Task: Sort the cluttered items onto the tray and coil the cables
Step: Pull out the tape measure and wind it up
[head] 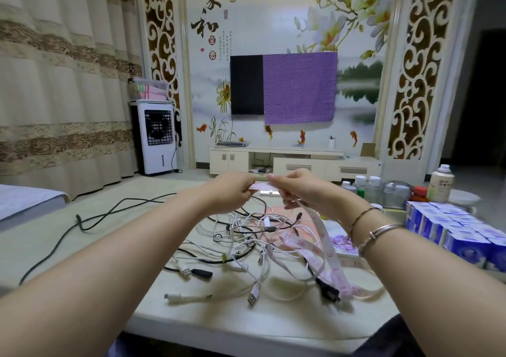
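Both hands, left hand [232, 189] and right hand [298, 189], pinch the tape measure [319, 236] above the tangled cables [246, 236]; probably folding it. Keep loops even, tail clear of plugs.

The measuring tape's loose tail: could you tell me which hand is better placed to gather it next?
Probably the right hand: the measuring tape hangs from it down to the table, while the left hand only pinches the short end.
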### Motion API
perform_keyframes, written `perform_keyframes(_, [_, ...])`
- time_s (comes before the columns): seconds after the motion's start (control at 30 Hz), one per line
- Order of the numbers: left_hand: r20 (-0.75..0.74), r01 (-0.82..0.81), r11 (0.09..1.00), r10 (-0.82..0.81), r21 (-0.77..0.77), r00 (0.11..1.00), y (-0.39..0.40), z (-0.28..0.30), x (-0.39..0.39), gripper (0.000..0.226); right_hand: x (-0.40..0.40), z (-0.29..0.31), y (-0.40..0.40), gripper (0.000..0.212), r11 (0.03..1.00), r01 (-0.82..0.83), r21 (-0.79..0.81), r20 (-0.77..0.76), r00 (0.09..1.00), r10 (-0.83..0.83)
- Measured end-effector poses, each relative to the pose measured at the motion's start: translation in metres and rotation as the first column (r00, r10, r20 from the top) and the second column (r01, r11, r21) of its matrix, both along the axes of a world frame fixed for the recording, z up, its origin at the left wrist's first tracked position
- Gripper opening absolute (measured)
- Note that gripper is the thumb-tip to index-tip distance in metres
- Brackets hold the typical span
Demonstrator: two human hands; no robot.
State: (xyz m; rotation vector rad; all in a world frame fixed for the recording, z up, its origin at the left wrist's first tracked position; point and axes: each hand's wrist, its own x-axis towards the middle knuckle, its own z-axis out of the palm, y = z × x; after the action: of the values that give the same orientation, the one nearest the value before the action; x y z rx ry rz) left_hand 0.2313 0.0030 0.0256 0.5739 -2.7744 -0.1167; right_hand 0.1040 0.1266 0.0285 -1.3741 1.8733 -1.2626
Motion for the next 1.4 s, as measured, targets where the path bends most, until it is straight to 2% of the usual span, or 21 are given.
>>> perform_keyframes(0.1, [0.023, -0.022, 1.0, 0.022, 0.009, 1.0, -0.004, -0.002, 0.003, 0.028, -0.01, 0.001, 0.003, 0.045, 0.996, 0.08, 0.027, -0.052, 0.996, -0.078])
perform_keyframes(0.2, [0.043, -0.041, 0.999, 0.04, 0.01, 0.998, -0.015, -0.008, 0.006, 0.038, -0.027, -0.002, 0.005, 0.032, 0.979, 0.2, 0.044, -0.108, 0.975, -0.194])
perform_keyframes(0.3, [0.053, -0.059, 0.998, 0.058, 0.015, 0.997, -0.021, -0.013, 0.008, 0.042, -0.038, -0.005, 0.008, 0.036, 0.949, 0.299, 0.1, -0.292, 0.921, -0.259])
perform_keyframes(0.37, [0.058, -0.064, 0.997, 0.062, 0.034, 0.996, -0.022, -0.015, 0.008, 0.041, -0.039, -0.007, 0.009, 0.038, 0.916, 0.38, 0.13, -0.493, 0.826, -0.273])
perform_keyframes(0.47, [0.07, -0.072, 0.996, 0.069, 0.045, 0.995, -0.022, -0.018, 0.007, 0.041, -0.035, -0.013, 0.009, 0.035, 0.836, 0.527, 0.153, -0.767, 0.597, -0.236])
perform_keyframes(0.53, [0.083, -0.077, 0.997, 0.075, 0.027, 0.994, -0.02, -0.019, 0.004, 0.041, -0.03, -0.018, 0.006, 0.035, 0.796, 0.589, 0.139, -0.858, 0.473, -0.2])
perform_keyframes(0.57, [0.088, -0.078, 0.997, 0.076, 0.01, 0.993, -0.018, -0.02, 0.002, 0.041, -0.027, -0.02, 0.002, 0.035, 0.805, 0.578, 0.129, -0.874, 0.45, -0.183])
perform_keyframes(0.6, [0.089, -0.076, 0.997, 0.076, -0.007, 0.993, -0.016, -0.02, 0.0, 0.041, -0.024, -0.02, -0.002, 0.036, 0.838, 0.529, 0.133, -0.861, 0.48, -0.167])
perform_keyframes(0.63, [0.089, -0.073, 0.997, 0.075, -0.021, 0.993, -0.015, -0.02, -0.002, 0.04, -0.02, -0.019, -0.006, 0.039, 0.885, 0.444, 0.14, -0.805, 0.571, -0.159])
perform_keyframes(0.7, [0.082, -0.062, 0.997, 0.065, -0.04, 0.995, -0.012, -0.019, -0.007, 0.04, -0.008, -0.014, -0.014, 0.048, 0.957, 0.261, 0.128, -0.592, 0.794, -0.138])
perform_keyframes(0.73, [0.077, -0.057, 0.997, 0.06, -0.043, 0.995, -0.011, -0.019, -0.009, 0.04, -0.002, -0.011, -0.015, 0.052, 0.973, 0.201, 0.113, -0.483, 0.867, -0.123])
perform_keyframes(0.8, [0.069, -0.045, 0.998, 0.048, -0.047, 0.996, -0.009, -0.017, -0.012, 0.04, 0.006, -0.007, -0.015, 0.057, 0.984, 0.131, 0.12, -0.311, 0.946, -0.088])
perform_keyframes(0.93, [0.05, -0.006, 0.998, 0.009, -0.066, 0.999, -0.006, -0.015, -0.013, 0.043, 0.006, -0.007, -0.008, 0.042, 0.978, 0.076, 0.195, -0.157, 0.987, -0.045])
perform_keyframes(1.07, [0.021, 0.026, 0.998, -0.025, -0.057, 0.999, -0.004, -0.013, -0.011, 0.043, -0.001, -0.004, -0.002, 0.03, 0.99, -0.024, 0.137, 0.052, 0.999, 0.017])
perform_keyframes(1.17, [0.012, 0.032, 0.997, -0.031, -0.064, 0.999, -0.004, -0.013, -0.007, 0.038, -0.004, -0.002, 0.003, 0.031, 0.986, -0.11, 0.122, 0.121, 0.988, 0.095])
perform_keyframes(1.23, [0.014, 0.033, 0.998, -0.032, -0.059, 0.999, -0.005, -0.014, -0.004, 0.037, -0.007, -0.001, 0.005, 0.032, 0.984, -0.102, 0.145, 0.045, 0.994, 0.097])
perform_keyframes(1.3, [0.009, 0.045, 0.998, -0.045, -0.041, 0.999, -0.006, -0.016, -0.001, 0.038, -0.01, 0.001, 0.007, 0.028, 0.984, -0.028, 0.175, -0.107, 0.993, 0.047])
perform_keyframes(1.4, [0.012, 0.046, 0.999, -0.046, 0.013, 0.999, -0.012, -0.021, 0.004, 0.037, -0.022, 0.001, 0.009, 0.039, 0.986, 0.084, 0.141, -0.242, 0.969, -0.048])
